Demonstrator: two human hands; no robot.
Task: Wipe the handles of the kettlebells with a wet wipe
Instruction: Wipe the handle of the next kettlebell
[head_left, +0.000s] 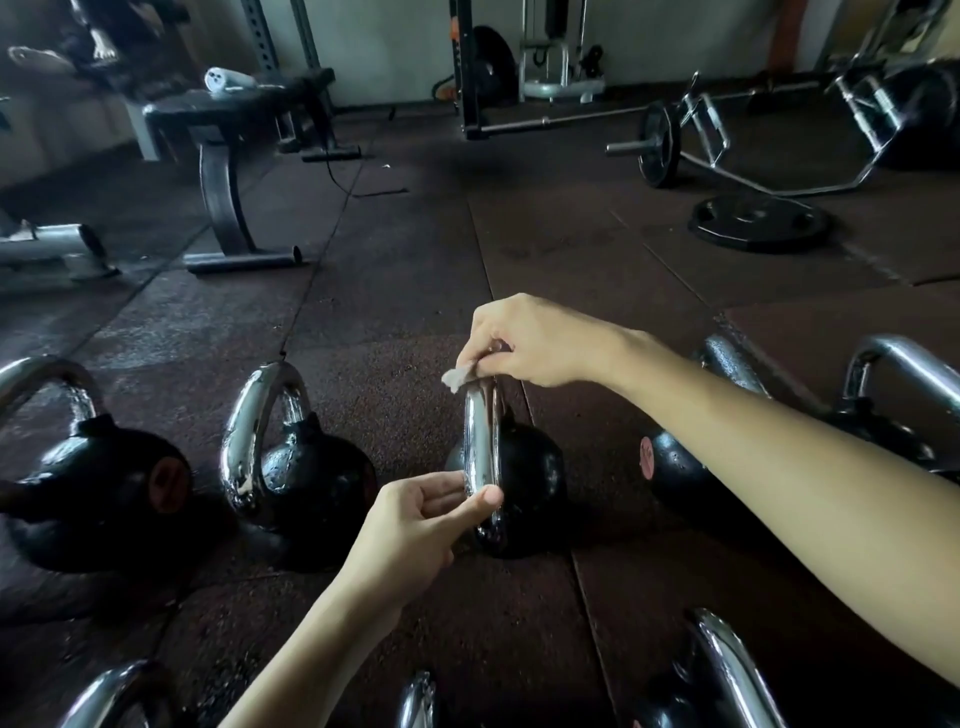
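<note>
Two hands working centre kettlebell (524, 483) on floor: right hand (524, 340) pinching wet wipe (457, 378) at handle (482, 436) top, 12 o'clock; left hand (415, 525) gripping handle's near end, 6 o'clock. Wiping underway; next, probably dragging wipe down chrome.

a black kettlebell (524, 483) stands on the dark rubber floor (395, 291), its chrome handle (482, 441) seen edge-on. the right hand (535, 340) pinches a crumpled wet wipe (457, 378) against the top of that handle. the left hand (421, 525) grips the handle's near lower part between thumb and fingers. two more kettlebells (306, 467) stand to the left, others at the right and bottom edges. a bench (228, 135) and a weight plate (756, 223) sit farther back.
</note>
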